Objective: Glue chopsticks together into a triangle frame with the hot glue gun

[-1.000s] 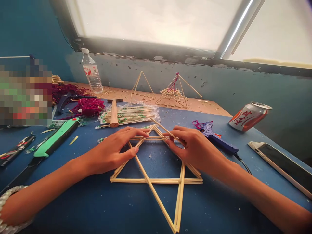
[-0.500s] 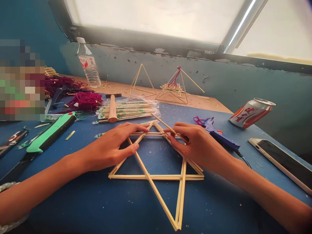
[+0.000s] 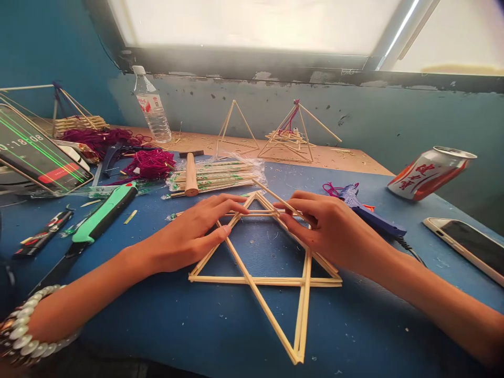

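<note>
A six-pointed star frame of wooden chopsticks [image 3: 271,313] lies on the blue tabletop, built from two overlapping triangles. My left hand [image 3: 197,226] rests over its upper left side, fingers stretched and thumb apart, fingertips touching the sticks. Between the thumb and fingers of my right hand [image 3: 326,220] is a single chopstick [image 3: 271,192], slanting up to the left above the star's top point. My right fingers hide its lower end. Behind my left hand lie wrapped chopsticks [image 3: 224,176], with a wooden-handled hammer [image 3: 191,176] on them.
Right of my hands are a blue glue gun [image 3: 366,215], a tilted can [image 3: 427,173] and a phone [image 3: 468,247]. To the left lie a green-handled saw [image 3: 104,210], purple cord [image 3: 148,167] and a timer phone [image 3: 37,152]. A bottle [image 3: 153,110] and stick pyramids [image 3: 289,136] stand behind.
The view has swung slightly left, bringing the timer phone and more of my bracelet into sight. Both hands keep nearly the same pose on the star and the chopstick.
</note>
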The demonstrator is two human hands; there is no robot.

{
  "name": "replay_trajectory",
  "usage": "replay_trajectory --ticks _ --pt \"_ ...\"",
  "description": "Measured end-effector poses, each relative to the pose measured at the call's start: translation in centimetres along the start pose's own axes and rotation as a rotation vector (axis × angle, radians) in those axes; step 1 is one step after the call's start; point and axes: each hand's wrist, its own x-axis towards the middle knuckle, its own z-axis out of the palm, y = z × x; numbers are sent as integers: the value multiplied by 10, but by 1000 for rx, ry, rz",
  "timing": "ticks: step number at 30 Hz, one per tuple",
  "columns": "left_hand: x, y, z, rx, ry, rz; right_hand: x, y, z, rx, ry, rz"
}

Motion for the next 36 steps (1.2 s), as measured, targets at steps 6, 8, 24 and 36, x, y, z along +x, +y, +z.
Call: replay_trajectory --ticks 6,8,24,36 --pt "0 -1 0 -11 -6 13 0 -3 -2 -3 -15 8" --pt "0 0 -1 -12 -10 6 -1 -2 -2 -4 -16 12" --pt "-1 5 -2 -51 24 -46 -1 2 -5 -17 28 27" --pt "0 -2 0 75 233 51 2 2 -9 31 175 139"
